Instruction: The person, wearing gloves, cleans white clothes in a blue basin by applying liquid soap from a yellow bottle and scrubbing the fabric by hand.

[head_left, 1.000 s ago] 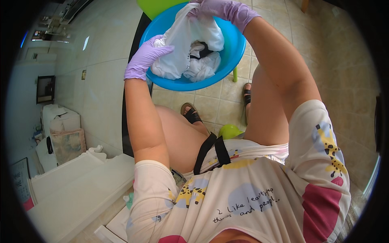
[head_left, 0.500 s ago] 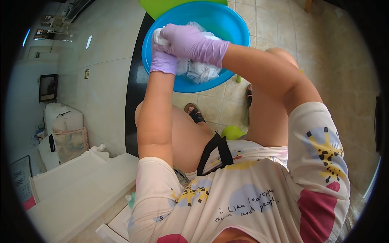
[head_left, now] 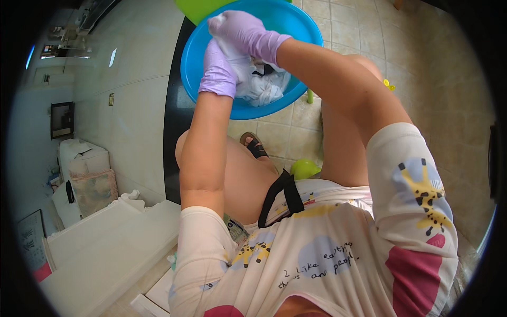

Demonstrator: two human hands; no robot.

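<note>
A round blue basin (head_left: pixel 301 37) stands in front of my knees with wet white cloth (head_left: pixel 262 91) bunched in it. Both my hands wear light purple gloves. My right hand (head_left: pixel 240 33) is closed around a piece of the cloth at the basin's far left, and a bit of white pokes out past the fist. Lower down, my left hand (head_left: pixel 217 67) grips the same piece near the left wall; its fingers are partly hidden. White fabric stretches between the two hands and runs down to the bunch. A dark patch shows among the folds.
Bright green plastic (head_left: pixel 193 8) shows behind the basin, and a green leg (head_left: pixel 310 96) below it. A lime-green round thing (head_left: pixel 304 169) lies between my legs on the tiled floor (head_left: pixel 364 31). White furniture (head_left: pixel 111 243) stands at my left, with stacked cushions (head_left: pixel 92 179) beyond.
My right hand has moved up and away from my left, drawing the cloth out between them. My left hand has turned a little. The dark patch has come into view.
</note>
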